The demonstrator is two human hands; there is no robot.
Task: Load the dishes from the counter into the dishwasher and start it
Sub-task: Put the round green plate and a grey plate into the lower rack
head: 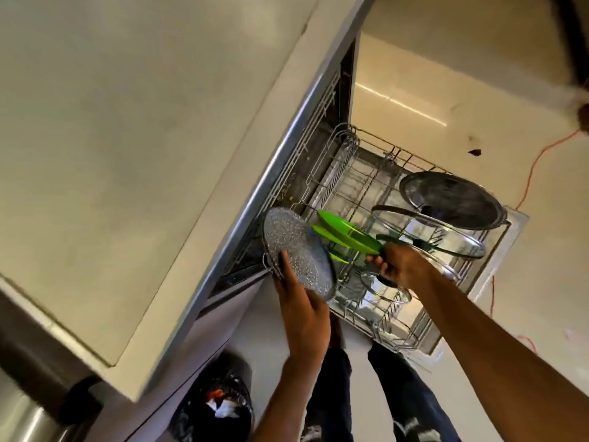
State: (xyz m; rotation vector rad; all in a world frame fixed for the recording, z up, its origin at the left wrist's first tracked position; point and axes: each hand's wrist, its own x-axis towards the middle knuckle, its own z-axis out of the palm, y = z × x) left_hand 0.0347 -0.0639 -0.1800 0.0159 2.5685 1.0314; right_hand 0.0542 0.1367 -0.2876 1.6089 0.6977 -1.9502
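The wire rack [376, 148] of the open dishwasher [277, 202] is pulled out and partly full. Bright green plastic plates [347, 234] stand in it, and three round glass lids [452, 199] lean beside them. The left hand [302, 311] grips a round grey speckled plate [296, 250] by its edge, at the rack's corner and not slotted in yet. The right hand [401, 266] is curled round a dark green thing [375, 260] by the green plates. I cannot tell what it is. Still to do, I think: slot the plate, push the rack in, shut the door, press start.

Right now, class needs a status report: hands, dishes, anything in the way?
Left hand grips speckled plate. Right hand grips green plates at rack. Glass lids crowd rack.
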